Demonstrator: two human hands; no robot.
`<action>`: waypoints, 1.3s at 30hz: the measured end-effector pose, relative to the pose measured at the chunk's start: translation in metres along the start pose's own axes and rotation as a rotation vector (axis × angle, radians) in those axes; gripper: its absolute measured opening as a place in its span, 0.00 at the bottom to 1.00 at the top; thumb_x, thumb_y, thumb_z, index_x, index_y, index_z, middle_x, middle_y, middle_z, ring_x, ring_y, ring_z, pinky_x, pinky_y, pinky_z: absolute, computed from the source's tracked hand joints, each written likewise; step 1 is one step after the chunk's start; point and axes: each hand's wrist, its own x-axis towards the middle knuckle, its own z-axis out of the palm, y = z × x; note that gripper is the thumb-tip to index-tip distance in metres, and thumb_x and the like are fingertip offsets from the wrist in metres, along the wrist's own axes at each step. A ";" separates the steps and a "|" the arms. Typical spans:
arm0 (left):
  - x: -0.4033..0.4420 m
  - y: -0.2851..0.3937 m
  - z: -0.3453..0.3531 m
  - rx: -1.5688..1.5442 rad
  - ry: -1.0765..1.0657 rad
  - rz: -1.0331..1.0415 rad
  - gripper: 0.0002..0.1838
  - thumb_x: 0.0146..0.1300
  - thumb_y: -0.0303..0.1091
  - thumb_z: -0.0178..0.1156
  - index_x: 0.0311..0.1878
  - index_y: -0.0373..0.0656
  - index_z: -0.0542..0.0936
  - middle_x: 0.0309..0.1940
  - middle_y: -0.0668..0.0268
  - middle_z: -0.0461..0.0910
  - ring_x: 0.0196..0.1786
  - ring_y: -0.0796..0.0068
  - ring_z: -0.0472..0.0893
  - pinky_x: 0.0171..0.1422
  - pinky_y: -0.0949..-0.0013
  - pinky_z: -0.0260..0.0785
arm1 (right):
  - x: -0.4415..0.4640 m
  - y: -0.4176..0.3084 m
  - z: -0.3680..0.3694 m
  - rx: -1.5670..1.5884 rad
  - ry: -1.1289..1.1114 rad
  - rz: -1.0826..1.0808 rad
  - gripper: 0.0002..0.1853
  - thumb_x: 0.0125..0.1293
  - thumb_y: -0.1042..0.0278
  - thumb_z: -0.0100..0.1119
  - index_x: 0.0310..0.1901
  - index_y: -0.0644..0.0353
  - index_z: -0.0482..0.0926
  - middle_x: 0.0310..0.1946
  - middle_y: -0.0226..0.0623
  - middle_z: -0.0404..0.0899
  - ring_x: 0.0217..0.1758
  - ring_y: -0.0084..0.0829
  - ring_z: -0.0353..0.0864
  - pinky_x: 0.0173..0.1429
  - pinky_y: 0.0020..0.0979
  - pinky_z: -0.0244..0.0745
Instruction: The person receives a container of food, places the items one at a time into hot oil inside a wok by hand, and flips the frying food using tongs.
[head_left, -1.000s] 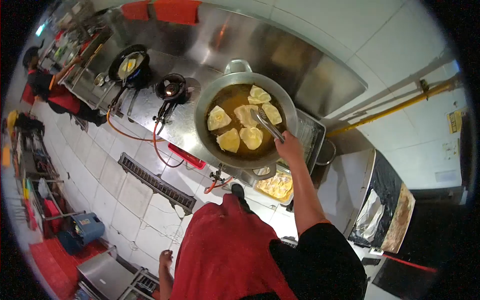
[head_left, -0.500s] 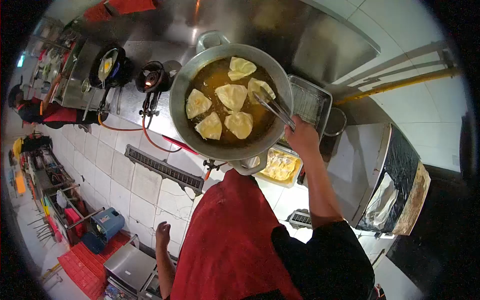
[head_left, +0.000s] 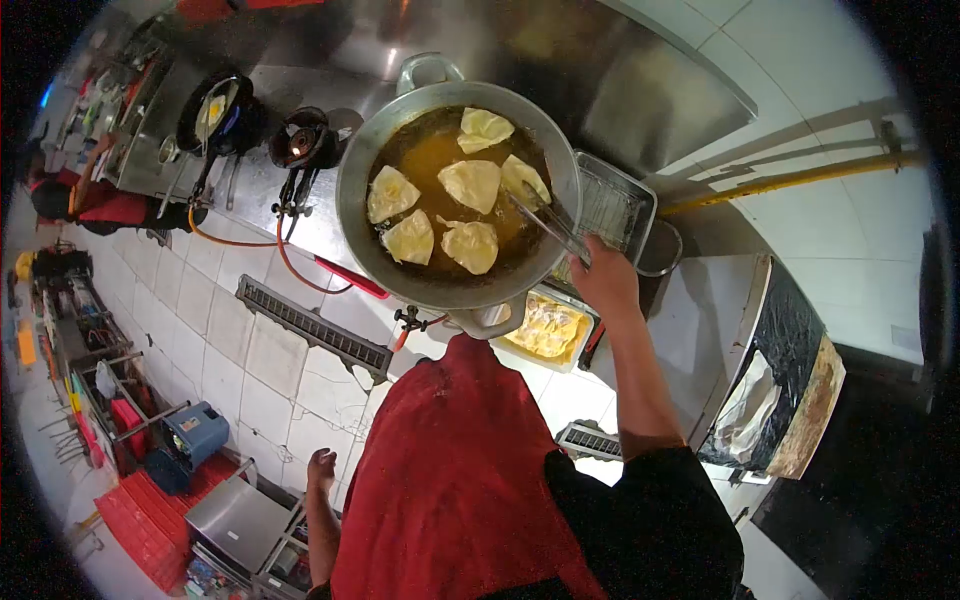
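A large metal pan (head_left: 355,240) of brown oil holds several pale, folded pieces of food (head_left: 469,186). My right hand (head_left: 606,276) is closed around metal tongs (head_left: 562,235) at the pan's right rim. The tongs' tips are at the piece (head_left: 524,179) on the right side of the pan; whether they grip it is hard to tell. My left hand (head_left: 321,468) hangs low beside the red apron (head_left: 450,470), away from the pan, its fingers curled; anything inside them is too small to make out.
A tray of yellowish food (head_left: 548,328) sits below the pan, and a wire-racked tray (head_left: 612,205) to its right. A burner (head_left: 303,140) and a small pan with an egg (head_left: 213,112) are left. Another person (head_left: 100,200) stands at far left.
The view has shifted, bringing the large pan closer. The tongs have moved from the middle pieces to the right-hand piece. My left hand still hangs low.
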 end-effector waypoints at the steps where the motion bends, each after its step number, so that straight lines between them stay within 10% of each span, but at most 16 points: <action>1: -0.008 0.000 0.003 0.019 0.033 -0.055 0.19 0.61 0.32 0.62 0.54 0.38 0.73 0.32 0.66 0.79 0.29 0.81 0.71 0.33 0.77 0.64 | -0.004 -0.002 -0.004 0.006 -0.027 0.021 0.20 0.63 0.53 0.54 0.50 0.58 0.74 0.37 0.51 0.81 0.41 0.50 0.82 0.44 0.47 0.77; 16: 0.024 -0.049 0.026 -0.054 0.111 0.065 0.23 0.59 0.39 0.62 0.53 0.34 0.75 0.37 0.55 0.82 0.38 0.69 0.79 0.44 0.67 0.72 | 0.022 -0.089 -0.015 0.042 -0.185 -0.033 0.24 0.62 0.53 0.55 0.54 0.63 0.72 0.48 0.51 0.77 0.52 0.49 0.77 0.54 0.46 0.72; 24: 0.017 -0.113 0.036 -0.269 0.111 -0.113 0.18 0.57 0.37 0.64 0.48 0.38 0.77 0.25 0.63 0.78 0.23 0.73 0.74 0.26 0.68 0.67 | 0.031 -0.092 0.004 0.016 -0.199 0.006 0.26 0.62 0.50 0.56 0.54 0.62 0.73 0.51 0.51 0.76 0.53 0.50 0.76 0.54 0.46 0.72; 27: 0.043 -0.196 0.037 0.034 0.036 0.352 0.16 0.56 0.35 0.65 0.45 0.40 0.77 0.25 0.63 0.78 0.23 0.73 0.74 0.26 0.67 0.68 | 0.017 -0.085 -0.004 0.105 -0.003 -0.056 0.24 0.59 0.52 0.60 0.48 0.64 0.75 0.46 0.52 0.78 0.49 0.50 0.78 0.50 0.44 0.72; 34: 0.023 -0.235 0.052 -0.564 0.149 -0.024 0.12 0.47 0.24 0.62 0.38 0.36 0.78 0.23 0.62 0.78 0.21 0.72 0.75 0.24 0.69 0.67 | -0.032 -0.043 -0.008 0.141 0.046 -0.040 0.22 0.57 0.54 0.61 0.42 0.68 0.76 0.38 0.55 0.80 0.43 0.53 0.80 0.46 0.43 0.73; 39: 0.040 -0.202 0.045 -0.166 0.146 0.002 0.19 0.43 0.24 0.61 0.43 0.33 0.79 0.24 0.60 0.80 0.22 0.70 0.77 0.26 0.68 0.69 | -0.061 -0.027 0.000 0.075 0.222 -0.013 0.24 0.58 0.52 0.61 0.45 0.68 0.77 0.40 0.57 0.79 0.46 0.53 0.79 0.50 0.43 0.73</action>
